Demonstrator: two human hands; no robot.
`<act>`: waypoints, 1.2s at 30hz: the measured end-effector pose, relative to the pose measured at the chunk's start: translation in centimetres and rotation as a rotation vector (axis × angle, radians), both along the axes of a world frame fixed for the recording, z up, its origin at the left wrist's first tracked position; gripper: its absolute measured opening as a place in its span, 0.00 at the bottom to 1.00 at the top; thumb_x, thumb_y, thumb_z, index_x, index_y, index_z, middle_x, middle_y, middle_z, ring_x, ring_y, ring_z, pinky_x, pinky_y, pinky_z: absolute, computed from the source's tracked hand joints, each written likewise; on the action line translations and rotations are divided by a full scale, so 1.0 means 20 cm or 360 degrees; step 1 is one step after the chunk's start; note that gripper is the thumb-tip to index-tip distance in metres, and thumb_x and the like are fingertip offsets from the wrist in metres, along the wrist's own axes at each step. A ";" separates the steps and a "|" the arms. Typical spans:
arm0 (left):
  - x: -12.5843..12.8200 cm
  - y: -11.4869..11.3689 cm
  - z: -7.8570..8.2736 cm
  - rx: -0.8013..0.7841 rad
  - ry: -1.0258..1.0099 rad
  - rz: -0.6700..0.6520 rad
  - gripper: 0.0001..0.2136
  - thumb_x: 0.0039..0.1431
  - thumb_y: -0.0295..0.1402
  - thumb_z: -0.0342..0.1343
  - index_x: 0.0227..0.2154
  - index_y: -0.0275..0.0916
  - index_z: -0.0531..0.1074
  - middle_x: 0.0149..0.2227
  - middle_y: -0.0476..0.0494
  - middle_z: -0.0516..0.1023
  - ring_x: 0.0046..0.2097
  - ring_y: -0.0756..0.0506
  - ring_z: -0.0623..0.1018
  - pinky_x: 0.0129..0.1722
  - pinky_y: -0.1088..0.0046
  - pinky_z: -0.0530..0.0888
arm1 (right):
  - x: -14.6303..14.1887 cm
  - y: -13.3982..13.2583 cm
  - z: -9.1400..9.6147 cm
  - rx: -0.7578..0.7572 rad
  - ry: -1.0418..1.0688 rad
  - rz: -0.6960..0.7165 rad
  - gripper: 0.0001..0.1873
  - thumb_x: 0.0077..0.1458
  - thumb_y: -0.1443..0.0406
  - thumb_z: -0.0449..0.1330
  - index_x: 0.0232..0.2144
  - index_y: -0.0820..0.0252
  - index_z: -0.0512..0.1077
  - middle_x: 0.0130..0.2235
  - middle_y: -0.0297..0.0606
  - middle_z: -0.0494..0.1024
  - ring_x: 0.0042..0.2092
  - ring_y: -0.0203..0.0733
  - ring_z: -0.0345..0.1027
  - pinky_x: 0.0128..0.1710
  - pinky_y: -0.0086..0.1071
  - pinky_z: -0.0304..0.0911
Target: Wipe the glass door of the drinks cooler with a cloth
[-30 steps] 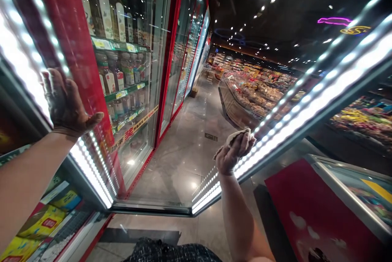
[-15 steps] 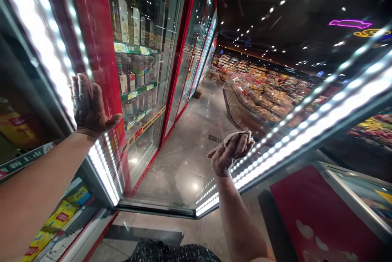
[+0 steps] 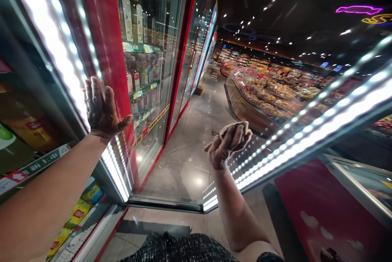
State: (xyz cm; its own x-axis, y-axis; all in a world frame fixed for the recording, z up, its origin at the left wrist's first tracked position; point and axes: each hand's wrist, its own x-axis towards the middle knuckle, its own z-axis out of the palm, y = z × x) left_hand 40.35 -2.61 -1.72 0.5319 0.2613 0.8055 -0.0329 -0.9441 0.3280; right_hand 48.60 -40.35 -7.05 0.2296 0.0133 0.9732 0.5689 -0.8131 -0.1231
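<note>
Head view: holds a crumpled pale cloth (image 3: 235,125) in the right hand (image 3: 221,152), clasped by bent fingers and bunched beneath palm and fingers, on the side facing away from the camera. Lets cloth edges poke out beyond the fingertips and past the left side of that hand. Sets both against the pane of a glass door (image 3: 165,204), or seemingly so, just left of the bright right light strip (image 3: 284,147); cannot tell how firmly pressed. Spreads the left hand (image 3: 102,111) wide, with fingers upward and thumb stretched out to the right, palm turned to the glass beside the left light strip (image 3: 115,168). Leaves a broad stretch of pane between the left hand and the cloth, well apart. Wears a dark speckled garment (image 3: 183,249). Has yellow packs (image 3: 78,213) beside the left forearm (image 3: 61,196) and a red chest freezer (image 3: 315,200) at lower right. Looks through the pane at bottles (image 3: 144,68) in a red-framed cabinet (image 3: 183,54), a grey floor (image 3: 183,164) and a long counter (image 3: 240,107) heaped with goods (image 3: 275,90)
</note>
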 end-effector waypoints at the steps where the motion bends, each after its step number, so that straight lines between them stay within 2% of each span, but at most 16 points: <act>1: 0.01 0.02 -0.02 0.0090 -0.0026 0.0030 0.58 0.51 0.71 0.46 0.66 0.17 0.53 0.72 0.16 0.41 0.73 0.25 0.42 0.65 0.30 0.43 | -0.02 0.04 -0.02 -0.0061 -0.0031 0.0026 0.27 0.65 0.67 0.53 0.65 0.61 0.62 0.64 0.61 0.63 0.66 0.65 0.56 0.58 0.66 0.61; 3: 0.03 0.05 -0.05 0.0229 -0.0071 0.0087 0.59 0.51 0.72 0.44 0.65 0.17 0.53 0.72 0.17 0.41 0.73 0.27 0.41 0.66 0.32 0.39 | -0.06 0.09 -0.09 -0.0235 -0.0079 0.0089 0.27 0.63 0.68 0.55 0.64 0.55 0.65 0.65 0.54 0.63 0.69 0.64 0.50 0.60 0.65 0.58; 6: 0.03 0.05 -0.06 0.0246 -0.0083 0.0106 0.57 0.52 0.71 0.45 0.67 0.21 0.52 0.73 0.22 0.41 0.74 0.31 0.38 0.68 0.37 0.37 | -0.08 0.07 -0.15 -0.0432 -0.0067 0.0145 0.27 0.61 0.67 0.55 0.62 0.47 0.68 0.67 0.46 0.62 0.70 0.60 0.46 0.62 0.63 0.58; 9: 0.02 0.03 -0.04 0.0218 -0.0123 0.0021 0.57 0.53 0.70 0.46 0.67 0.18 0.50 0.73 0.20 0.40 0.74 0.30 0.34 0.68 0.37 0.36 | -0.06 0.06 -0.07 -0.0313 0.0025 0.0119 0.25 0.64 0.65 0.53 0.62 0.52 0.68 0.65 0.51 0.64 0.68 0.61 0.51 0.60 0.63 0.60; 11: 0.02 0.03 -0.04 0.0203 -0.0138 -0.0031 0.57 0.53 0.69 0.47 0.66 0.15 0.51 0.72 0.17 0.40 0.73 0.28 0.32 0.67 0.35 0.35 | -0.05 0.11 0.00 -0.0143 0.0080 0.0075 0.25 0.66 0.65 0.50 0.63 0.58 0.67 0.63 0.56 0.66 0.67 0.62 0.54 0.59 0.64 0.61; 13: 0.02 0.03 -0.03 0.0215 -0.0106 -0.0018 0.57 0.54 0.69 0.46 0.66 0.15 0.52 0.72 0.16 0.39 0.73 0.28 0.31 0.67 0.34 0.34 | -0.06 0.21 0.02 -0.0080 0.0067 0.0041 0.25 0.66 0.65 0.50 0.63 0.60 0.65 0.62 0.58 0.68 0.66 0.62 0.56 0.58 0.65 0.61; 16: 0.02 0.04 -0.04 0.0285 -0.0051 0.0048 0.54 0.56 0.68 0.44 0.66 0.17 0.52 0.72 0.18 0.38 0.73 0.29 0.30 0.67 0.33 0.34 | -0.11 0.34 -0.07 -0.0272 -0.0096 0.0096 0.23 0.64 0.65 0.54 0.61 0.53 0.69 0.62 0.50 0.68 0.68 0.62 0.53 0.60 0.65 0.59; 18: 0.02 0.04 -0.05 0.0324 -0.0057 0.0058 0.53 0.58 0.67 0.43 0.66 0.17 0.52 0.73 0.19 0.37 0.73 0.30 0.29 0.67 0.33 0.36 | -0.14 0.35 -0.16 -0.0454 -0.0146 0.0173 0.23 0.62 0.65 0.56 0.59 0.49 0.71 0.64 0.45 0.68 0.70 0.60 0.47 0.62 0.62 0.57; 20: 0.02 0.05 -0.05 0.0344 -0.0082 0.0053 0.50 0.60 0.64 0.43 0.66 0.17 0.52 0.73 0.19 0.36 0.73 0.30 0.29 0.68 0.34 0.37 | -0.15 0.32 -0.21 -0.0572 -0.0117 0.0216 0.23 0.61 0.66 0.56 0.59 0.49 0.71 0.64 0.44 0.68 0.71 0.58 0.43 0.64 0.60 0.55; 22: 0.02 0.05 -0.06 0.0341 -0.0105 0.0023 0.48 0.62 0.62 0.43 0.67 0.19 0.53 0.73 0.21 0.35 0.74 0.31 0.29 0.68 0.36 0.38 | -0.14 0.28 -0.18 -0.0574 -0.0086 0.0189 0.24 0.62 0.66 0.55 0.60 0.52 0.70 0.64 0.47 0.67 0.71 0.58 0.43 0.65 0.62 0.54; 24: 0.02 0.04 -0.06 0.0306 -0.0125 -0.0041 0.47 0.62 0.61 0.44 0.67 0.19 0.53 0.73 0.22 0.35 0.74 0.32 0.30 0.69 0.37 0.39 | -0.11 0.28 -0.10 -0.0424 -0.0097 0.0118 0.24 0.64 0.66 0.54 0.61 0.56 0.69 0.63 0.52 0.67 0.71 0.61 0.44 0.64 0.66 0.51; 26: 0.02 0.05 -0.06 0.0275 -0.0128 -0.0085 0.47 0.62 0.62 0.44 0.67 0.19 0.53 0.73 0.22 0.35 0.74 0.31 0.30 0.69 0.37 0.41 | -0.10 0.34 -0.02 -0.0204 -0.0072 0.0058 0.24 0.65 0.66 0.52 0.62 0.60 0.67 0.62 0.56 0.68 0.70 0.63 0.46 0.64 0.68 0.49; 28: 0.03 0.05 -0.05 0.0265 -0.0107 -0.0072 0.46 0.62 0.61 0.44 0.67 0.20 0.54 0.74 0.24 0.36 0.74 0.31 0.30 0.69 0.37 0.43 | -0.10 0.43 0.00 -0.0094 -0.0023 0.0067 0.25 0.65 0.65 0.52 0.63 0.61 0.66 0.61 0.57 0.69 0.70 0.62 0.49 0.64 0.68 0.50; 32: 0.02 0.04 -0.05 0.0230 -0.0077 -0.0067 0.39 0.65 0.54 0.43 0.67 0.25 0.57 0.73 0.27 0.45 0.74 0.33 0.31 0.70 0.37 0.43 | -0.14 0.54 -0.15 -0.0369 -0.0072 0.0196 0.27 0.60 0.65 0.58 0.62 0.50 0.68 0.61 0.45 0.71 0.71 0.57 0.44 0.67 0.59 0.50; 34: 0.02 0.04 -0.05 0.0204 -0.0063 -0.0104 0.36 0.66 0.50 0.45 0.67 0.27 0.58 0.72 0.27 0.49 0.74 0.33 0.34 0.70 0.37 0.42 | -0.16 0.53 -0.23 -0.0534 -0.0096 0.0216 0.28 0.58 0.66 0.60 0.61 0.44 0.70 0.63 0.38 0.70 0.71 0.54 0.42 0.67 0.55 0.50; 36: 0.02 0.04 -0.05 0.0179 -0.0030 -0.0130 0.33 0.66 0.47 0.45 0.68 0.30 0.58 0.72 0.27 0.51 0.75 0.33 0.39 0.70 0.38 0.44 | -0.16 0.51 -0.24 -0.0590 -0.0072 0.0189 0.27 0.59 0.66 0.60 0.60 0.43 0.71 0.64 0.37 0.69 0.70 0.54 0.44 0.66 0.54 0.52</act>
